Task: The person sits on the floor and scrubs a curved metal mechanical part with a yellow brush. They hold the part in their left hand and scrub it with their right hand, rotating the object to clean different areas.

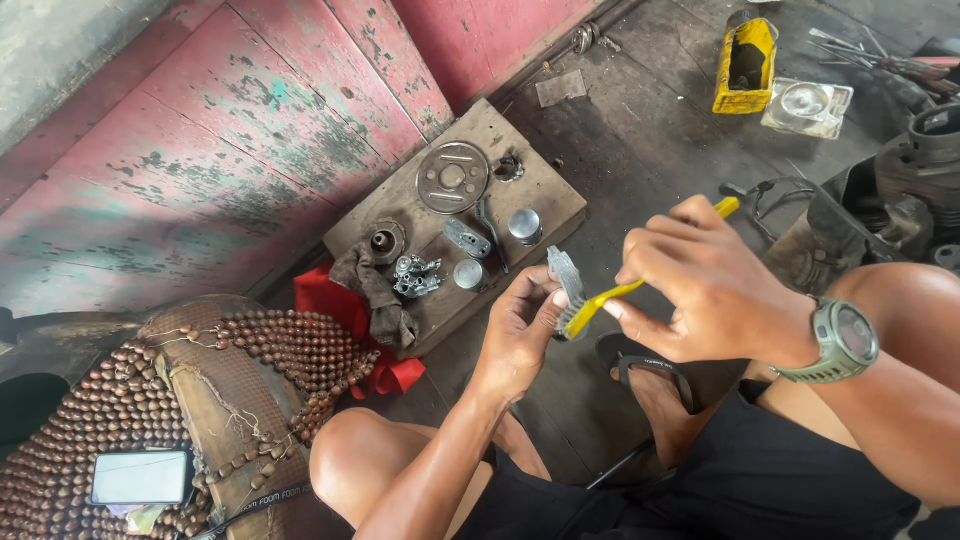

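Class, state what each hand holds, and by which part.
Left hand grips a small grey metal part by its lower end; right hand holds a yellow-handled brush mid-handle.

Yellow brush handle (640,285), red rag (340,305), peeling pink wall (250,130), brown bead mat (290,350), possibly olive watch (845,343).

Pale-screened phone (140,477) flat on the beaded seat cover (120,400), lower left; possibly switched off.
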